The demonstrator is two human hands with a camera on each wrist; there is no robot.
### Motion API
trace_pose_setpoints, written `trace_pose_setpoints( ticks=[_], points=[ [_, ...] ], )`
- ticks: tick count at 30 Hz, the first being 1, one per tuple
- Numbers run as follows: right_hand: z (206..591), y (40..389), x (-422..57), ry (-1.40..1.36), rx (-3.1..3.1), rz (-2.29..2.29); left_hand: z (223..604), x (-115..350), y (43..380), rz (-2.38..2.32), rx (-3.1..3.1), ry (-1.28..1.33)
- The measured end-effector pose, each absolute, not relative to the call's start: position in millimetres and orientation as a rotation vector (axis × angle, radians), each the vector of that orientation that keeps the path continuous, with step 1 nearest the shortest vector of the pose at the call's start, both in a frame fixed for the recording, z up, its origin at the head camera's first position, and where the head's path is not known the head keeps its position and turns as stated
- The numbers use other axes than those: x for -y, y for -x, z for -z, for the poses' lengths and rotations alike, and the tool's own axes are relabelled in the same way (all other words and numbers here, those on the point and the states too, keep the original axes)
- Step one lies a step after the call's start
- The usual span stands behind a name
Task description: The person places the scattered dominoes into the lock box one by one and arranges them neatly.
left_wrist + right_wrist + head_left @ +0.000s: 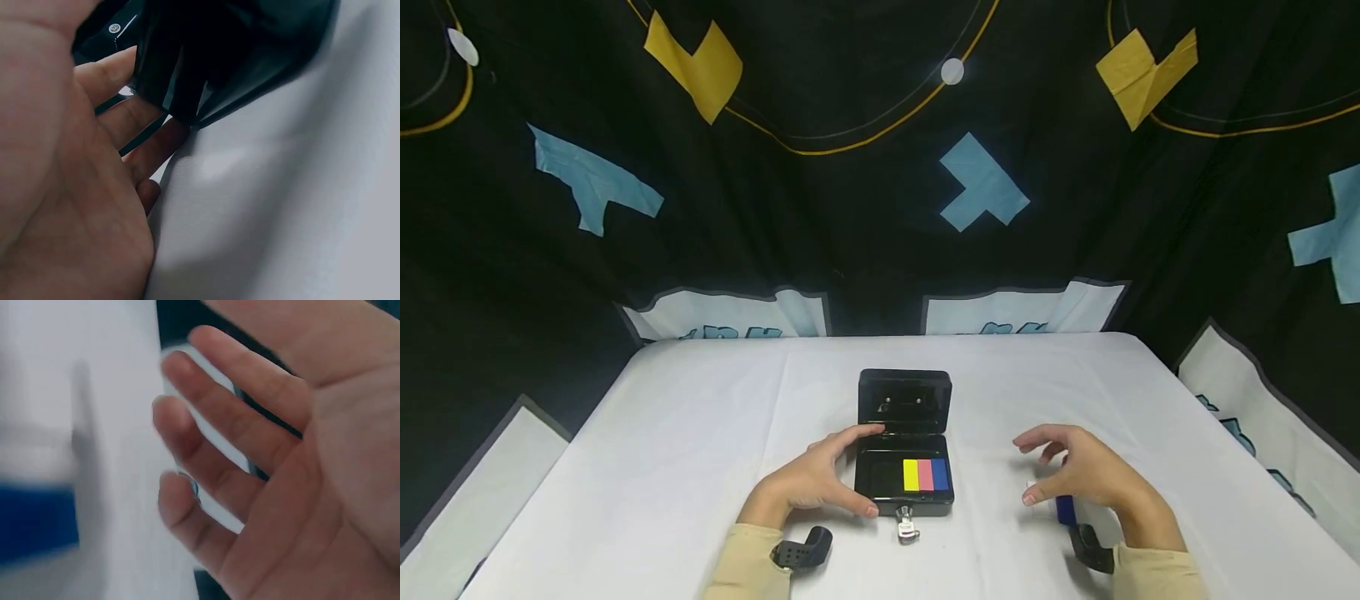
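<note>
A small black metal box (880, 475) stands on the white table with its lid (904, 400) raised. Yellow, pink and blue strips (925, 475) lie side by side in its right part. At its front hangs a small silver lock (907, 525), possibly with a key. My left hand (812, 479) holds the box by its left side, thumb at the front corner and index finger at the back. In the left wrist view the other fingers (134, 119) touch the box wall. My right hand (1086, 471) hovers to the right, fingers loosely bent, holding nothing.
Partly hidden below my right hand is a blue and white object (1065, 510); its blue end (37, 522) is blurred in the right wrist view. A white cloth covers the table (700, 417). Behind it hangs a black patterned curtain (850, 225).
</note>
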State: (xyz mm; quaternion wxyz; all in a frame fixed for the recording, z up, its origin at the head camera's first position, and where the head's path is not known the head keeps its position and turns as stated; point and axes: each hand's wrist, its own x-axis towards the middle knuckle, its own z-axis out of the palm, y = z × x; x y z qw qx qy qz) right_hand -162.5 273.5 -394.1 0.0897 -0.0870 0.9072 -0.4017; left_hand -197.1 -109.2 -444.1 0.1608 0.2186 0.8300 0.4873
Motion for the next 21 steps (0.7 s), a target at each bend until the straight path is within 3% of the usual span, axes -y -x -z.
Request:
trace_pose_setpoints(
  ticks=[21],
  points=[
    [406.2,158.7,-284.1,0.235,-2.637,1.052,444.6,111.3,196.5,-1.312,-2.43,-0.652]
  ],
)
